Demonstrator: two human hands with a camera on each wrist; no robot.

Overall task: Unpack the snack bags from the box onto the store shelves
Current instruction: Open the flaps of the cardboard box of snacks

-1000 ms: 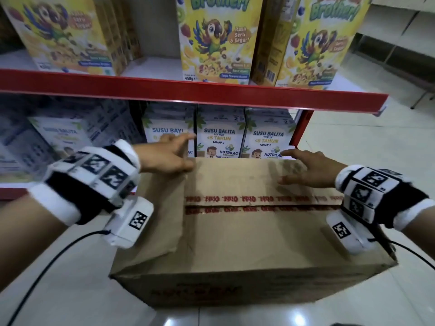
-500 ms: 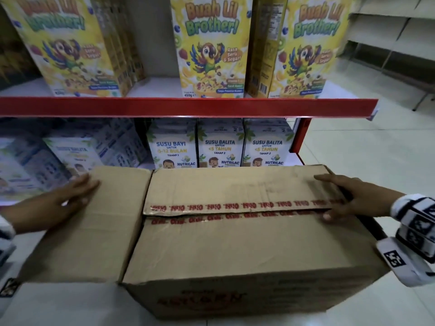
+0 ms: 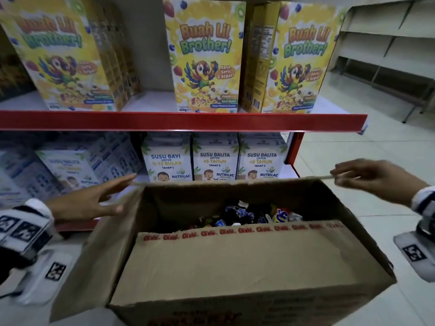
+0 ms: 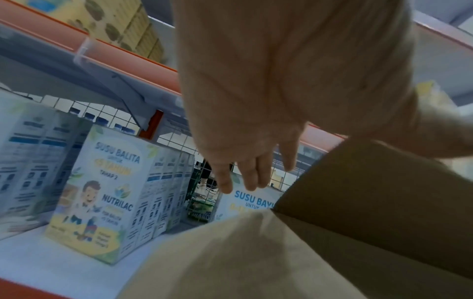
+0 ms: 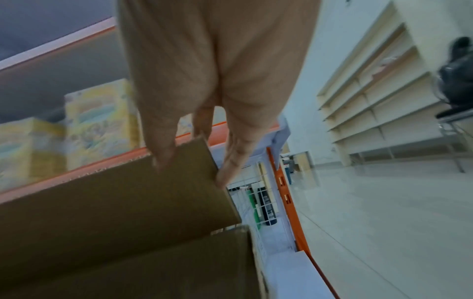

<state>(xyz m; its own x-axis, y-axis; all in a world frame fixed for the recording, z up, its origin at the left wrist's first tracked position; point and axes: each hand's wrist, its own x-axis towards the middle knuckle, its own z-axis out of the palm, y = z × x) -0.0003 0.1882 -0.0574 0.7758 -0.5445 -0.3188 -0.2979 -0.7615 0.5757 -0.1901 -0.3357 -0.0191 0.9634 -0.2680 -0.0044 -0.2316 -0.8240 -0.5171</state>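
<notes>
The left hand (image 3: 94,203) reaches forward at about nine o'clock of the cardboard box (image 3: 235,267), fingers straight and slightly spread, palm laid against the box's left flap (image 3: 98,243), which leans outward; it grips nothing. The box stands open on the pale floor (image 3: 376,161) in front of the shelves (image 3: 183,121), its near flap (image 3: 247,260) folded flat toward the person and edged with red printed tape. The snack bags (image 3: 247,216), dark blue and mixed colours, lie heaped inside the box toward its far side. At about two o'clock of the box, the right hand (image 3: 367,177) pinches the corner of the far flap (image 5: 128,192) between thumb and fingers, arm stretched in from the right. On the upper shelf stand yellow cereal boxes (image 3: 204,57); on the lower shelf, at twelve o'clock of the box, stand white milk cartons (image 3: 215,158). The left wrist view shows what the head view hides: a wire grid (image 4: 174,139) backing the lower shelf behind the cartons, and the left hand's fingers (image 4: 249,176) held straight above the flap's edge. The right wrist view shows the thumb and fingers (image 5: 232,161) closed on either face of the far flap, pale bare shelving (image 5: 384,101) across the aisle, and a blurred dark figure (image 5: 458,76) seated at the right edge.
</notes>
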